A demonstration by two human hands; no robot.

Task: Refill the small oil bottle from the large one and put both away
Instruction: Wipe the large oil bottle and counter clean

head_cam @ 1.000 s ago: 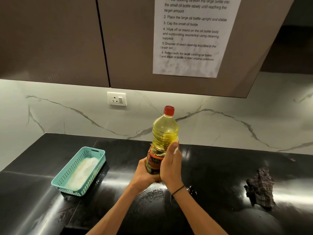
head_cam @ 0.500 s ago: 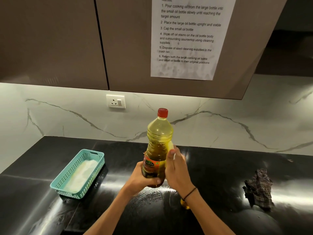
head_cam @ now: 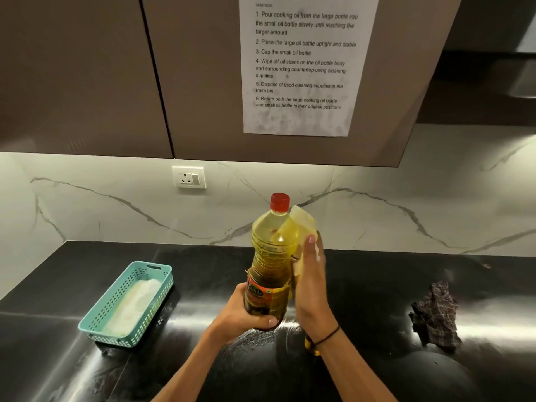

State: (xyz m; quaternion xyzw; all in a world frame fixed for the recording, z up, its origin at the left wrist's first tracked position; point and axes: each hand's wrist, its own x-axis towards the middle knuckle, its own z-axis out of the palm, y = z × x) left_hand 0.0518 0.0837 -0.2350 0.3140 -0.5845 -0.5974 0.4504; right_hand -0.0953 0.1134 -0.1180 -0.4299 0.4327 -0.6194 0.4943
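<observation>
Large oil bottle held above the middle of the countertop, a tissue pressed to its side.

The left hand (head_cam: 246, 311) is wrapped round the base of the large oil bottle (head_cam: 271, 256), red-capped and near upright; the right hand (head_cam: 311, 274) lies flat, fingers together, pressing the tissue (head_cam: 303, 224) on its right side. A teal basket (head_cam: 127, 303) sits toward the countertop's (head_cam: 377, 285) left edge.

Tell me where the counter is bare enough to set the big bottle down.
Bare: the counter between right hand and rag, and between basket and left hand. Crowded: under the bottle, where a small bottle shows below the right wrist.
</observation>
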